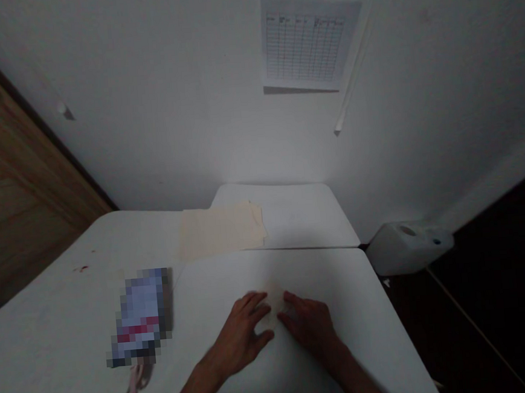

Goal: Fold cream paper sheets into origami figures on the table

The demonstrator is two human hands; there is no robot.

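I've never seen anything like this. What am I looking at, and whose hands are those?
There is no machine here. This is a single picture from a camera worn on a person's head, looking forward and down, so you see roughly what they see. The two bare hands are theirs: the left hand and the right hand. Their fingers touch a small pale piece of paper or cloth, hard to say which, lying on a white table. Neither hand clearly grips it. Farther along lies a larger cream sheet. To the left is a blurred object that can't be made out, with something pink at its near end. A printed chart is fixed to the wall.
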